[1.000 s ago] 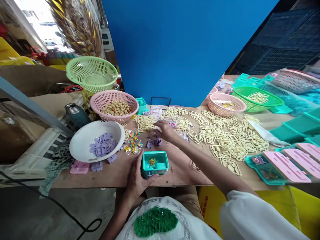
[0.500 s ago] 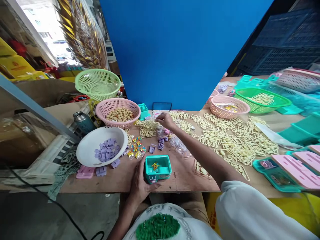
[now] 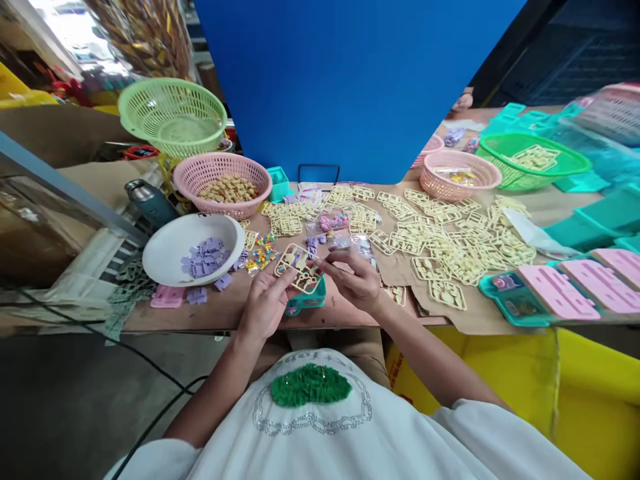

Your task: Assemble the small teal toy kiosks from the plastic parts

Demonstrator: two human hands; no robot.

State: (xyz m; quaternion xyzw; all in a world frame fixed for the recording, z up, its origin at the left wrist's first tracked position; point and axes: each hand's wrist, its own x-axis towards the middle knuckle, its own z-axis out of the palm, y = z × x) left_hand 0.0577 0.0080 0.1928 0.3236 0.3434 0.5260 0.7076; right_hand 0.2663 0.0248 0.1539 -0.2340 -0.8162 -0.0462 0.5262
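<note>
left hand [image 3: 265,300] and right hand [image 3: 356,279] both pinched the frame [image 3: 289,263], held over the box [image 3: 315,298]. step in hand, as judged: two-handed handling. next move likely called for a steady grip above the box.

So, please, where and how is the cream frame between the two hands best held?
Probably by the thin outer rim, from the left and right sides: the cream frame is flat and open, with small parts inside. The left hand holds its left edge; the right hand is at its right corner.
</note>
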